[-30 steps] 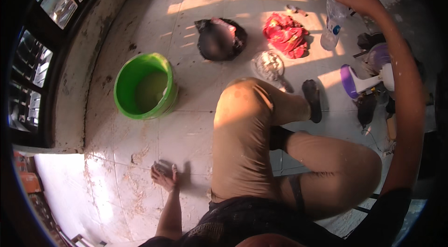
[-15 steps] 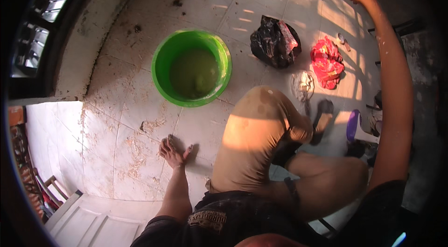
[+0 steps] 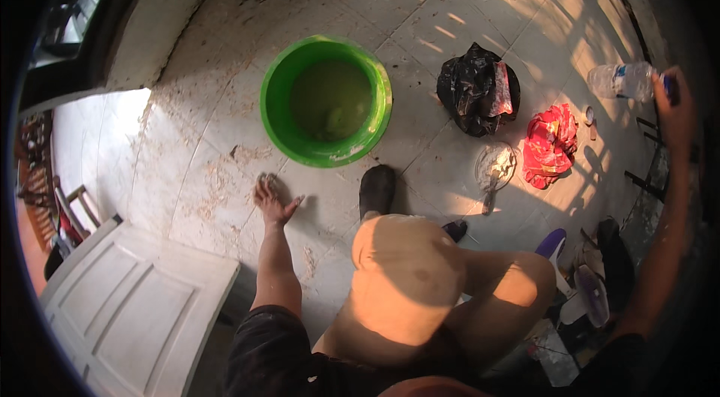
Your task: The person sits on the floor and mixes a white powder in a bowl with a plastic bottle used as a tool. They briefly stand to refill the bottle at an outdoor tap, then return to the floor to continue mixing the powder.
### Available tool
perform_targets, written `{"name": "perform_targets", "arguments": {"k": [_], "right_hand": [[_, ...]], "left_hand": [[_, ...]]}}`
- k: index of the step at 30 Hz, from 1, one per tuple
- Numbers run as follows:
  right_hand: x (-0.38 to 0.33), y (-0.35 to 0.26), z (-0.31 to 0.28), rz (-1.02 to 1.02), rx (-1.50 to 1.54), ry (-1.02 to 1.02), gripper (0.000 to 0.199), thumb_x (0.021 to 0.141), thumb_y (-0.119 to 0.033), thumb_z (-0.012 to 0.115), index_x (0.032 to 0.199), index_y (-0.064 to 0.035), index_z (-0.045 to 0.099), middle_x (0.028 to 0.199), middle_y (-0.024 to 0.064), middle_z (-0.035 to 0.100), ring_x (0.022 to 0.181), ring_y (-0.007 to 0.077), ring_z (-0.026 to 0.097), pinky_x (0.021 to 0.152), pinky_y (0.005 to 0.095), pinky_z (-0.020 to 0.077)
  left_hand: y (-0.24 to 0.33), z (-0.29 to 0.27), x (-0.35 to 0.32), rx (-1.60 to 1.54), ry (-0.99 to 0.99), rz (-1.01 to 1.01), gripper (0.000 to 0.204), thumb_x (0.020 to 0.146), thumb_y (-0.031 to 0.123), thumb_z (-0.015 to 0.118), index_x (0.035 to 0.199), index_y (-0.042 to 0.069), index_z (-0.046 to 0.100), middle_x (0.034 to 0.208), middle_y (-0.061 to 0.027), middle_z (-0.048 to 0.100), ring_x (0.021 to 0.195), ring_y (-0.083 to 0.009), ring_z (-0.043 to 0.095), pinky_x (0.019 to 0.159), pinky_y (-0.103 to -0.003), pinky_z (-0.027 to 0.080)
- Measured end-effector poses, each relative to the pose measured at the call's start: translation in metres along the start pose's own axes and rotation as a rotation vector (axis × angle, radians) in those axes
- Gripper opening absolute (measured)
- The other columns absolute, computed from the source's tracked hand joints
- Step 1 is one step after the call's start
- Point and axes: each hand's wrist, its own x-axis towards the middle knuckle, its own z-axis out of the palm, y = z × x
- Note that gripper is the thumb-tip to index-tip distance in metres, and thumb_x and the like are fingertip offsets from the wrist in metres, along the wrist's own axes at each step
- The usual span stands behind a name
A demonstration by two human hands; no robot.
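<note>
My left hand [image 3: 276, 200] lies flat on the tiled floor with its fingers spread, below and left of a green bucket [image 3: 382, 101]. Murky, greenish-brown water sits in the bucket, with a paler lump showing in it. At the far right, my right hand [image 3: 677, 106] grips a clear plastic bottle [image 3: 621, 82] by its blue-capped end. The bottle lies sideways in the air, its base pointing left, and looks empty. Nearer the middle are a black plastic bag [image 3: 463, 93], a crumpled red plastic wrapper or cloth [image 3: 550, 146] and a clear round dish [image 3: 498, 166] holding something whitish.
Pale debris [image 3: 208, 198] is scattered on the tiles left of my left hand. A white panelled door [image 3: 142, 299] stands at the lower left. Sandals [image 3: 592, 296] and other footwear lie at the lower right, and dark metal bars [image 3: 645, 185] stick out at the right edge.
My right hand has swung down and to the right with the bottle. My view and body have shifted, and one dark-covered foot now shows below the bucket. My left hand stays on the floor.
</note>
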Motion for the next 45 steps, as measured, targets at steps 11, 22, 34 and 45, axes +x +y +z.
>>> {"name": "perform_targets", "arguments": {"k": [11,22,34,45], "right_hand": [[-0.102,-0.330,-0.243,-0.007,0.548,-0.113,0.041,0.089,-0.030,0.088,0.079,-0.0051,0.057,0.062,0.0092,0.055,0.051,0.0271,0.053,0.053,0.0403,0.0446],[-0.094,-0.743,-0.539,-0.926,0.994,-0.207,0.038,0.091,-0.025,0.085,0.078,-0.0046,0.057,0.061,0.0128,0.059,0.051,0.0335,0.062,0.049,0.0418,0.0469],[0.009,-1.069,-0.666,-1.526,0.799,-0.079,0.042,0.079,0.007,0.078,0.121,-0.0025,0.076,0.119,0.0158,0.073,0.106,0.0316,0.070,0.090,0.0419,0.0583],[0.146,-1.339,-0.599,-1.143,1.167,-0.365,0.040,0.089,0.002,0.078,0.128,-0.0018,0.071,0.120,0.0177,0.071,0.105,0.0326,0.072,0.089,0.0413,0.0593]], "left_hand": [[0.204,-0.447,-0.068,-0.736,0.031,0.035,0.082,0.077,0.032,0.097,0.144,0.002,0.058,0.140,-0.0195,0.063,0.127,-0.0331,0.064,0.108,-0.043,0.053],[0.138,-0.831,-0.118,-0.548,1.051,-0.262,0.076,0.071,0.032,0.092,0.136,0.010,0.057,0.118,-0.0107,0.069,0.115,-0.0346,0.066,0.114,-0.054,0.038],[-0.211,-1.037,-0.043,-0.744,0.749,-0.180,0.079,0.064,0.028,0.093,0.132,0.008,0.058,0.123,-0.0107,0.067,0.122,-0.0329,0.061,0.115,-0.049,0.036],[-0.608,-1.092,0.037,-0.865,0.621,-0.630,0.062,0.069,0.013,0.090,0.122,0.001,0.060,0.113,-0.0151,0.076,0.102,-0.0281,0.074,0.091,-0.040,0.058]]}}
